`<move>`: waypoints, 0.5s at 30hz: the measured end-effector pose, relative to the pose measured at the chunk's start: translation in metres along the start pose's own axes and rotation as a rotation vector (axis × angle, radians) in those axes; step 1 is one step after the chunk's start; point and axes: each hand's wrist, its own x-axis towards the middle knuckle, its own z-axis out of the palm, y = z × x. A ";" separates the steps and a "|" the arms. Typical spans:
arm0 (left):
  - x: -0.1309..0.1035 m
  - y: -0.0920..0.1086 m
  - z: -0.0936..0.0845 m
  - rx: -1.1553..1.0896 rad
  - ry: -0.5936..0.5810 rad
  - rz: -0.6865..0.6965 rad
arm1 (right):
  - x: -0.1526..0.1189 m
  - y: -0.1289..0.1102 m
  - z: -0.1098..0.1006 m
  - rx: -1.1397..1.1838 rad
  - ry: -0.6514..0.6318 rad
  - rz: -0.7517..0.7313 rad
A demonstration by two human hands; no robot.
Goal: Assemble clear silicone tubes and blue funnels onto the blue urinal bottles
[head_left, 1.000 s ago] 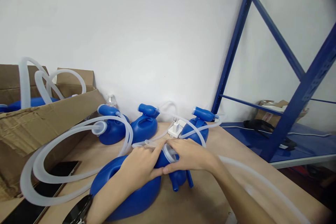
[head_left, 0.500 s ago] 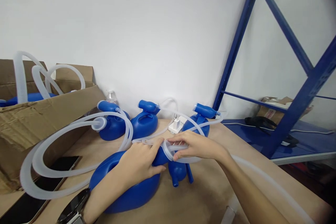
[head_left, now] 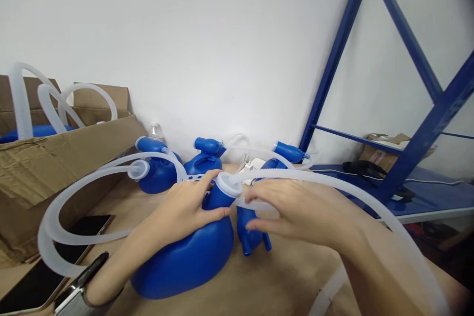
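Observation:
A large blue plastic urinal bottle [head_left: 185,264] lies in front of me, its neck tilted up to the right. My left hand [head_left: 187,207] is wrapped round that neck, thumb on the near side. On the mouth sits a whitish cap [head_left: 228,185], and a ribbed translucent hose [head_left: 344,182] runs from it to the right and down. Close to the cap's right side, my right hand [head_left: 292,207] is open, thumb and fingers apart, holding nothing. Behind it a smaller blue piece with two stubs [head_left: 250,232] rests on the table.
Several blue bottles with hoses, one of them [head_left: 157,173] on the left, stand along the wall near a white plug adapter [head_left: 255,164]. A cardboard box [head_left: 74,158] with more hoses and a dark phone [head_left: 40,281] are at left. Blue metal shelving [head_left: 336,69] rises at right.
The bottle's neck has tipped upward, bringing the cap higher. My right hand has let go of the cap and hose and drawn slightly right, its fingers spreading. The hose now arches above my right hand.

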 end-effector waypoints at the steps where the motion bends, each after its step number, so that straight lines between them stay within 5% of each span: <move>1: 0.000 -0.001 -0.002 -0.033 0.007 -0.008 | 0.005 0.006 0.009 -0.032 0.086 0.033; 9: 0.000 -0.016 -0.018 -0.243 0.089 -0.069 | 0.033 0.029 0.070 -0.025 0.394 -0.181; 15: -0.004 -0.014 -0.027 -0.301 0.115 -0.108 | 0.033 0.016 0.086 0.000 0.228 -0.220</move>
